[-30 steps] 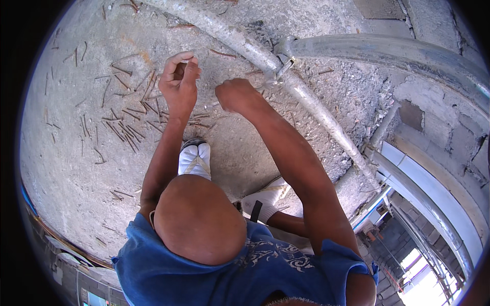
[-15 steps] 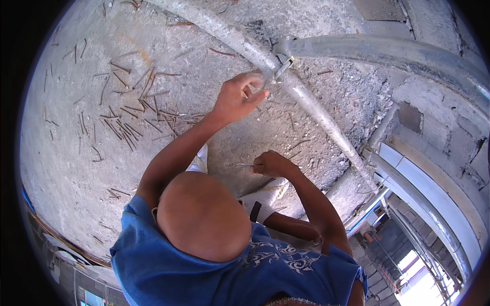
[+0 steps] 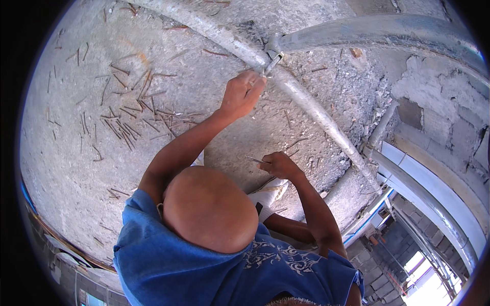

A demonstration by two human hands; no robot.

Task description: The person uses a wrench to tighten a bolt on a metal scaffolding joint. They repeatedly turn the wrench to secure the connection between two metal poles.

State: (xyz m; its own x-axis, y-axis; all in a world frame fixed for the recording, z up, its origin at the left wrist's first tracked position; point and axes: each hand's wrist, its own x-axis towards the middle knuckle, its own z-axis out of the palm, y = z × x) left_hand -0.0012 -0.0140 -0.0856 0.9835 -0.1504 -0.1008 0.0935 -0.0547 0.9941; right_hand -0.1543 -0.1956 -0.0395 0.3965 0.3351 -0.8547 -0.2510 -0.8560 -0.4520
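A galvanised scaffold pipe (image 3: 314,115) runs diagonally across the ground ahead of me. A small metal scaffold clamp (image 3: 274,57) sits on it where a second, thicker-looking pipe (image 3: 372,33) meets it. My left hand (image 3: 242,94) reaches to the near side of the clamp, thumb and fingertips closed on its projecting part; the exact contact is partly hidden. Lower and to the right, my right hand (image 3: 278,167) is closed around a slim, shiny metal tool (image 3: 255,159) whose tip points left. Most of that tool is inside the fist, so its kind does not show.
Rusty nails or short rods (image 3: 121,127) lie scattered over the concrete at left. Broken rubble (image 3: 352,97) lies beyond the pipe, beside a rough block wall (image 3: 439,117). More pipes (image 3: 429,191) cross a white panel at right, above a lower area with blocks.
My left fingers have drawn together and closed at the clamp. The metal tool in my right hand has tilted slightly. The view has shifted a little.
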